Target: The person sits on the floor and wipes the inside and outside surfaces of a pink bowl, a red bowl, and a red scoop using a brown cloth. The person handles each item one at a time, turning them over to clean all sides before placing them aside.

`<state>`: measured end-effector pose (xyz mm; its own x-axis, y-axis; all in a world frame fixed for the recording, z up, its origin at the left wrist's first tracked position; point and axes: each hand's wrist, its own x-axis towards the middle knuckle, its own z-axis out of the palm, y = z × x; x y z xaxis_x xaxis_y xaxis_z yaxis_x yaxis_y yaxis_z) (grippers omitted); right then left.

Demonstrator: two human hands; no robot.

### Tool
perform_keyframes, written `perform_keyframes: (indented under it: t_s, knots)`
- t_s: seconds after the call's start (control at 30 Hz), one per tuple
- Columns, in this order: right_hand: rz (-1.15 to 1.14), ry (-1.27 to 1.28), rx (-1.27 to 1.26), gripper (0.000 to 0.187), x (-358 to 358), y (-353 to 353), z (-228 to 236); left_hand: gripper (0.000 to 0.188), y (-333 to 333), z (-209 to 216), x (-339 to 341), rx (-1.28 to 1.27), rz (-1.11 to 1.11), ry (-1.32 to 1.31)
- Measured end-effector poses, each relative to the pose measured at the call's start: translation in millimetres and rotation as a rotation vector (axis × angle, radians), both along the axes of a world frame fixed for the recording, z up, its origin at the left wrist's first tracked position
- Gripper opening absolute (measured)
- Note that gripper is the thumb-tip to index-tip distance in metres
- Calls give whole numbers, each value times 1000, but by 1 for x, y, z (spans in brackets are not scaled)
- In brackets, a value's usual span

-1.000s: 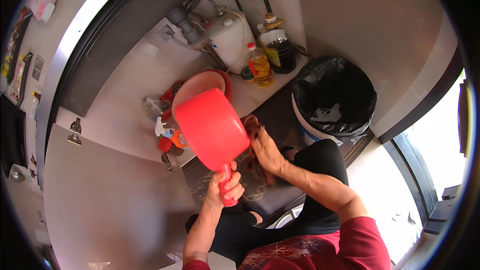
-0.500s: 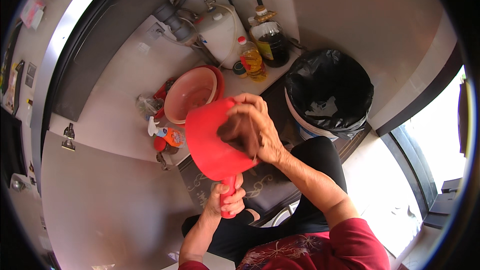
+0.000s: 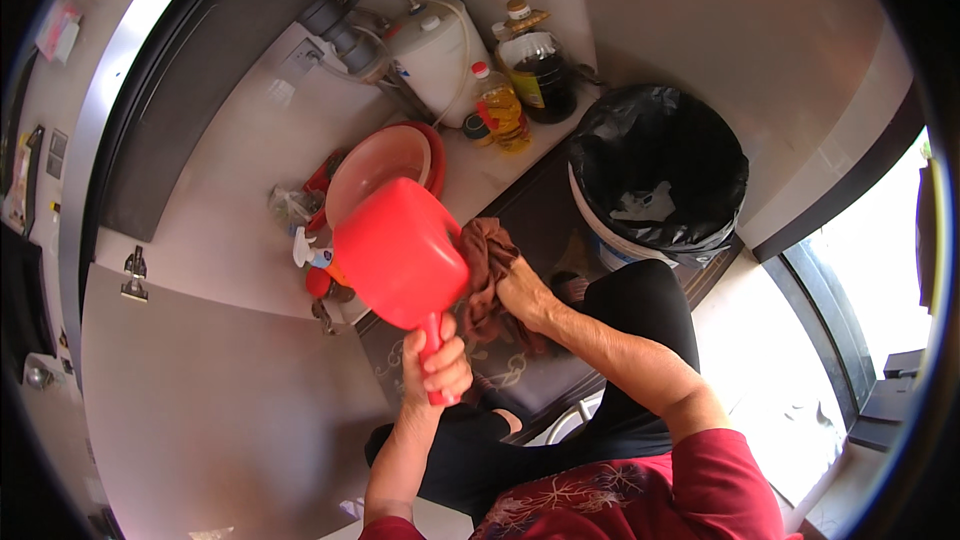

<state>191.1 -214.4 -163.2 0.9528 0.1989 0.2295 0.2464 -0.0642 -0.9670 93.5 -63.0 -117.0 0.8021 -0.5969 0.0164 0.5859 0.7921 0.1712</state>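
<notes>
A red plastic water dipper [image 3: 395, 255] is held up in front of me, its outer wall and bottom facing my view. My left hand [image 3: 445, 372] is closed around its short handle. In my right hand [image 3: 522, 292] is a bunched brown cloth [image 3: 486, 258], pressed to the dipper's right side by the rim. Part of the cloth hangs down below my fingers. The inside of the dipper is turned away from view.
Behind the dipper stand a pink basin [image 3: 375, 165], an oil bottle [image 3: 500, 105], a dark liquid jug [image 3: 540, 80] and a white tank [image 3: 440, 55]. A spray bottle [image 3: 312, 252] is at left. A black-lined bin [image 3: 660, 165] stands at right, beside my knee.
The dipper has turned so its outside shows more, and has shifted a little left. My right hand with the cloth has moved from over the dipper down to its right side.
</notes>
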Motion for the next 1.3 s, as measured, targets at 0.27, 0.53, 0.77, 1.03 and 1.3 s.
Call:
perform_keyframes:
  t_s: [0.27, 0.53, 0.77, 1.03, 1.3]
  knots:
    - [90, 75, 104, 31, -28, -15, 65, 37, 5, -35, 7, 355, 174, 261]
    - [-213, -464, -222, 27, -17, -21, 62, 34, -16, -20, -8, 907, 297, 162]
    - [-332, -485, -702, 24, 5, -6, 19, 55, -25, 11, -12, 1199, 327, -95]
    - [125, -371, -870, 26, -24, 8, 10, 52, -21, 3, -25, 1358, 365, -119]
    - [299, 243, 584, 11, -20, 19, 59, 52, -28, 2, -28, 1249, 228, -105]
